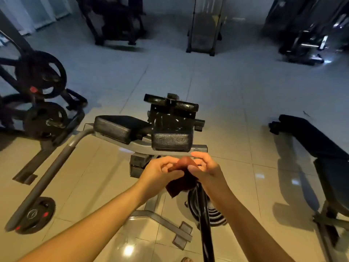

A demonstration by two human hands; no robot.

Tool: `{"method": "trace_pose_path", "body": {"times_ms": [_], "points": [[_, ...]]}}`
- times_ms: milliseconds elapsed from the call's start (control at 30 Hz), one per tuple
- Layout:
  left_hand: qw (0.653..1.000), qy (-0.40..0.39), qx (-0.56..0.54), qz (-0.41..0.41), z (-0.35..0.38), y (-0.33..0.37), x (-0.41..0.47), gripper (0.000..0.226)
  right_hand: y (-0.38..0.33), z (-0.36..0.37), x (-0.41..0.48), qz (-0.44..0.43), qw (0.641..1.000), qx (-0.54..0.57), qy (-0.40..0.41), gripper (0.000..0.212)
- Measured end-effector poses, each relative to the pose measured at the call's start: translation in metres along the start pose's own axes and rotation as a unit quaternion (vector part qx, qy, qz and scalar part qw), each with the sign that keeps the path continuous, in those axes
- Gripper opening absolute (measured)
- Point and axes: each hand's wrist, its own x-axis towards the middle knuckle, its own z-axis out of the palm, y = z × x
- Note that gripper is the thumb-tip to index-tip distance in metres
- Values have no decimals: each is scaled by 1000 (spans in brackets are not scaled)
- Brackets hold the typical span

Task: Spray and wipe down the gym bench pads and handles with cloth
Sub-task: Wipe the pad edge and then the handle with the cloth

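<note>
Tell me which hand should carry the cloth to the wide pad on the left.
Left, probably. Both hands pinch the cloth, but the left hand is on the side of the wide pad; the right hand would have to cross over it.

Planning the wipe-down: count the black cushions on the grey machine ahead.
2. The left cushion sits on the grey frame; the centre cushion is right of it, nearer the camera. The black crossbar behind may be padded too; unclear.
</note>
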Motion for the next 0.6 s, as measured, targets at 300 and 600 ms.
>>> {"method": "trace_pose_path", "body": {"times_ms": [300,600], "points": [[992,-84,-93,-29,10,-23,-18,45,-11,-15,-32,47,992,-116,10,22],[981,-35,-154,-114,41,-44,-44,31,12,-39,-28,139,978,-151,-50,19]]}}
